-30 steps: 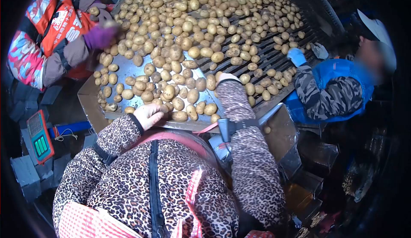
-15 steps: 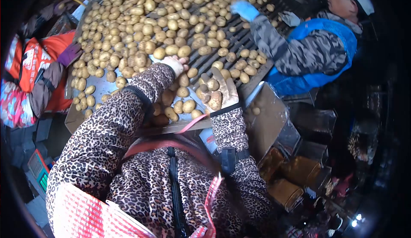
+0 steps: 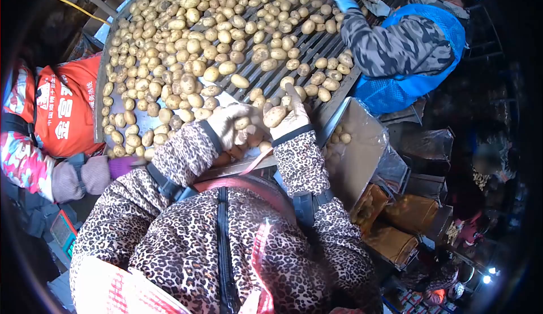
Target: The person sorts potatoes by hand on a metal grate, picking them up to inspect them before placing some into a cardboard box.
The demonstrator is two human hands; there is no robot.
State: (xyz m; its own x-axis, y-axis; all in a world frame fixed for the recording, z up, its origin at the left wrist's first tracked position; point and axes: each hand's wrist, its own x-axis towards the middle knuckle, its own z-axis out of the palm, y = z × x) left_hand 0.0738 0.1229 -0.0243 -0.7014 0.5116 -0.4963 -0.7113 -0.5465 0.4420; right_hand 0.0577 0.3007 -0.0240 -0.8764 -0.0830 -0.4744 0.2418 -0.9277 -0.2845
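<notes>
My left hand, in a pale glove, is slightly blurred, with its fingers curled round a potato above the near edge of the sorting table. Just to its right, my right hand, also gloved, cradles a potato against the palm, one finger pointing away from me. Whether more potatoes sit beneath that one is hidden. Other potatoes are heaped over the table's dark slatted grate, and a few lie below my left hand.
A co-worker in a blue vest reaches over the grate from the right. Another person's purple-gloved hand is at the left, beside an orange apron. A cardboard box with potatoes stands right of my right arm.
My left hand has drawn back from the pile toward me and now holds a potato close to my right hand. Fewer potatoes show in my right hand. The left-hand person's glove has moved nearer me.
</notes>
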